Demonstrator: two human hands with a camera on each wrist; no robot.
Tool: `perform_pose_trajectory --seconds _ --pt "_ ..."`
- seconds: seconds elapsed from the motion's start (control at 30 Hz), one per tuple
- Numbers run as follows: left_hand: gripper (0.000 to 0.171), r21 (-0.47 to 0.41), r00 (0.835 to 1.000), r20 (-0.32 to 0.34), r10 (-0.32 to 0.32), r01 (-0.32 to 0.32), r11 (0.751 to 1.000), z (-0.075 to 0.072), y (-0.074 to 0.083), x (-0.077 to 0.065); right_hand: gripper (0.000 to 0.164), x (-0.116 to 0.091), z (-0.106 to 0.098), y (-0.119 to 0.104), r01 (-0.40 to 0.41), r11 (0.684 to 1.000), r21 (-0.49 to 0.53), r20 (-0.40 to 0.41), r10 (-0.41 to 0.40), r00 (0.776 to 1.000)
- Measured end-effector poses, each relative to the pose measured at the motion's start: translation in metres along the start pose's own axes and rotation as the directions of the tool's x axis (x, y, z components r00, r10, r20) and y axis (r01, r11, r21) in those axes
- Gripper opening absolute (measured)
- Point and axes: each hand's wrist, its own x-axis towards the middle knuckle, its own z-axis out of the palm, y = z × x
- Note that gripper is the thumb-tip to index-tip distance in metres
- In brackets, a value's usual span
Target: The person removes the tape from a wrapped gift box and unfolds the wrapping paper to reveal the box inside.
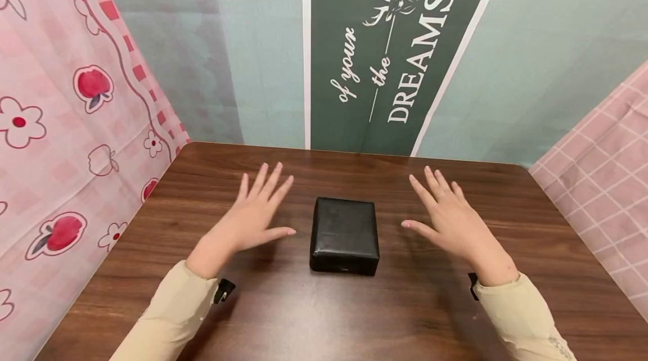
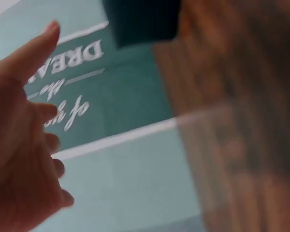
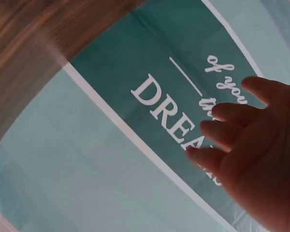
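A black box (image 1: 345, 231) with a leather-like cover and a small catch on its near side sits on the wooden table, lid down. To its left, my left hand (image 1: 253, 212) hovers with fingers spread, apart from the box. On the other side my right hand (image 1: 450, 220) is held in the same way, fingers spread and thumb pointing toward the box. Neither hand touches anything. In the left wrist view the dark box (image 2: 142, 21) shows at the top edge, beyond the left hand (image 2: 24, 140). The right wrist view has the right hand (image 3: 261, 145) without the box.
The brown wood-grain table (image 1: 349, 316) has rounded far corners. Behind it hangs a green curtain (image 1: 359, 96) with white lettering and a deer's head. Pink patterned cloth (image 1: 66, 141) lines the left side, pink checked cloth (image 1: 607, 175) the right.
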Motion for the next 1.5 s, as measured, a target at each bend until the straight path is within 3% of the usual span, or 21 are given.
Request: perform_pose_trajectory --seconds 0.17,0.3,0.4,0.57,0.73,1.07,1.37,1.5 --pt "0.085 -0.107 0.994 0.001 0.109 -0.109 0.988 0.019 0.015 0.002 0.082 0.0 0.02 -0.016 0.121 0.991 0.054 -0.024 -0.119 0.993" --pt "0.081 -0.139 0.984 -0.022 0.179 -0.18 0.974 0.03 0.032 0.006 0.08 0.0 0.041 -0.034 0.221 0.972 0.078 -0.026 -0.219 0.975" --pt "0.081 -0.132 0.978 0.0 0.21 -0.208 0.969 0.038 0.043 0.01 0.078 0.0 0.053 -0.044 0.265 0.96 0.09 -0.031 -0.264 0.964" --pt "0.082 -0.08 0.975 0.05 0.215 -0.211 0.974 0.049 0.056 0.012 0.076 0.003 0.067 -0.054 0.321 0.944 0.078 -0.063 -0.317 0.946" --pt "0.079 -0.021 0.974 0.051 0.222 -0.221 0.975 0.056 0.061 0.013 0.07 0.002 0.076 -0.059 0.364 0.929 0.07 -0.087 -0.358 0.93" --pt "0.07 0.025 0.967 0.037 0.25 -0.251 0.968 0.059 0.065 0.017 0.064 0.0 0.079 -0.059 0.374 0.927 0.032 -0.093 -0.37 0.924" --pt "0.067 0.103 0.968 0.038 0.249 -0.252 0.962 0.06 0.066 0.016 0.064 -0.001 0.085 -0.059 0.425 0.905 -0.022 -0.146 -0.423 0.894" --pt "0.066 0.093 0.968 0.051 0.244 -0.248 0.964 0.06 0.065 0.015 0.059 -0.001 0.088 -0.061 0.466 0.884 -0.035 -0.182 -0.464 0.867"
